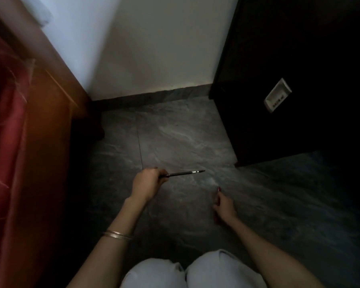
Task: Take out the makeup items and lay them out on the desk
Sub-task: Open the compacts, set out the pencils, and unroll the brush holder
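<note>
Dim room, view looks down at a grey marbled tile floor (185,142) filling most of the frame. White wall (154,48) at the back with a dark skirting strip along its base. Dark cabinet (279,80) on the right standing on the floor, a small pale rectangular handle plate (277,95) set in its side. Orange-brown wooden furniture edge (48,121) runs down the left, red fabric (4,142) beside it at the far left. Person's knees in light trousers (187,271) at bottom centre. Both bare forearms reach forward over the floor. Left wrist has thin metal bangles (116,234). Left hand (147,183) is clenched round one end of a slim dark makeup pencil (183,173), which sticks out to the right, roughly level, with a lighter band near its pointed tip; it is held above the floor, not touching it. Right hand (223,204) is lower and apart from the pencil, fingers curled loosely downward, red-painted nail visible; it looks empty, but the lighting is too poor to tell whether anything small is inside the curl.
</note>
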`<state>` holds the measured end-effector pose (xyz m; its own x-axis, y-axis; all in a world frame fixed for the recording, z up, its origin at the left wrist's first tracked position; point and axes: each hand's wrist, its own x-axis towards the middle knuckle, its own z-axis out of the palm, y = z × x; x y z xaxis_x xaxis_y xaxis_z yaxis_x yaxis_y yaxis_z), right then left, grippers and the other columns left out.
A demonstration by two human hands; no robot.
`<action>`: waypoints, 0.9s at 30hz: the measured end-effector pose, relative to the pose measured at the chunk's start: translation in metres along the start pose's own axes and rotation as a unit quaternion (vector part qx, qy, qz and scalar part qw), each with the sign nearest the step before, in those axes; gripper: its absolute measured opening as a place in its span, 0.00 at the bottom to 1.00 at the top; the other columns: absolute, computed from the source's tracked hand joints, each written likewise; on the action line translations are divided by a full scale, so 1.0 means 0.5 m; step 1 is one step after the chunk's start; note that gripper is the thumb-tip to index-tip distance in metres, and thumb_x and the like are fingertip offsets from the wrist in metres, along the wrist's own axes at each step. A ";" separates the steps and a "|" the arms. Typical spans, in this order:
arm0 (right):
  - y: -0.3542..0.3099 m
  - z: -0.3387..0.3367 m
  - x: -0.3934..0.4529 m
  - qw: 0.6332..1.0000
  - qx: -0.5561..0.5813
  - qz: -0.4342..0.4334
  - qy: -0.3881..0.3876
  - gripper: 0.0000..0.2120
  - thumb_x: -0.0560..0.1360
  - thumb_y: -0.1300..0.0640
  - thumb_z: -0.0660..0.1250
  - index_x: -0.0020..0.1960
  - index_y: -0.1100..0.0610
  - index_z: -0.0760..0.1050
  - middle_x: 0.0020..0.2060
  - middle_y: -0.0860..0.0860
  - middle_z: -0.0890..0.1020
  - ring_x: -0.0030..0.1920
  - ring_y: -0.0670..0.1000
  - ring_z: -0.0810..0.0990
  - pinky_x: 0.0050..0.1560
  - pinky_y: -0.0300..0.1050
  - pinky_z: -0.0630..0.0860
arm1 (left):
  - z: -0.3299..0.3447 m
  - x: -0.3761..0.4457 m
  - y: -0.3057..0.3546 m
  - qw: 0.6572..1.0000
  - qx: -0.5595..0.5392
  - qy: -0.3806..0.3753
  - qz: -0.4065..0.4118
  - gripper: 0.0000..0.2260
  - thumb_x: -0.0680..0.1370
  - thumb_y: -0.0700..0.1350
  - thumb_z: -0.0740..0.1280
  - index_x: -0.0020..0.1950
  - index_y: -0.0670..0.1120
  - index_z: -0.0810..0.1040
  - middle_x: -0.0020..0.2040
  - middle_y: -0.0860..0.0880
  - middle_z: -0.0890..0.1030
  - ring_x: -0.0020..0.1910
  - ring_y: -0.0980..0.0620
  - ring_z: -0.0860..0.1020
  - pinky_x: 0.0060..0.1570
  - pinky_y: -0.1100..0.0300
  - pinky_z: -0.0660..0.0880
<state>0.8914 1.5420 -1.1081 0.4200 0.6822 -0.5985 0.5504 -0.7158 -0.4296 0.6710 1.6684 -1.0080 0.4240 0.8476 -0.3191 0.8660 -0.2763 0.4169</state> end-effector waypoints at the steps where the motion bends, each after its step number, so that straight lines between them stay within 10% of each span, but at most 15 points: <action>1: -0.013 -0.016 -0.013 1.000 0.012 -0.006 0.001 0.14 0.71 0.67 0.67 0.56 0.64 0.74 0.50 0.60 0.80 0.50 0.55 0.78 0.49 0.43 0.69 | -0.011 -0.006 0.009 1.000 -0.003 -0.002 -0.002 0.10 0.77 0.50 0.65 0.55 0.51 0.81 0.50 0.46 0.81 0.51 0.44 0.78 0.46 0.54 0.73; 5: -0.092 -0.130 -0.102 0.998 0.048 -0.045 0.017 0.17 0.68 0.69 0.67 0.34 0.50 0.65 0.36 0.55 0.75 0.39 0.51 0.72 0.37 0.42 0.61 | -0.098 -0.060 0.074 1.000 -0.012 -0.017 -0.010 0.10 0.77 0.50 0.66 0.55 0.51 0.81 0.51 0.46 0.81 0.53 0.44 0.78 0.47 0.54 0.73; 27: -0.555 -0.885 -0.901 0.961 0.252 -0.095 0.057 0.08 0.74 0.65 0.66 0.48 0.54 0.75 0.41 0.46 0.78 0.41 0.40 0.75 0.42 0.31 0.70 | -0.975 -0.494 0.534 0.993 -0.021 0.048 0.101 0.09 0.75 0.44 0.70 0.54 0.44 0.82 0.48 0.47 0.82 0.47 0.49 0.80 0.47 0.57 0.76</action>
<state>0.8688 1.4994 -0.4201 0.4385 0.7991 -0.4112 0.2175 -0.5384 -0.8142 0.6681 1.6062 -0.4030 0.5597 0.8162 -0.1431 0.7524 -0.4281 0.5007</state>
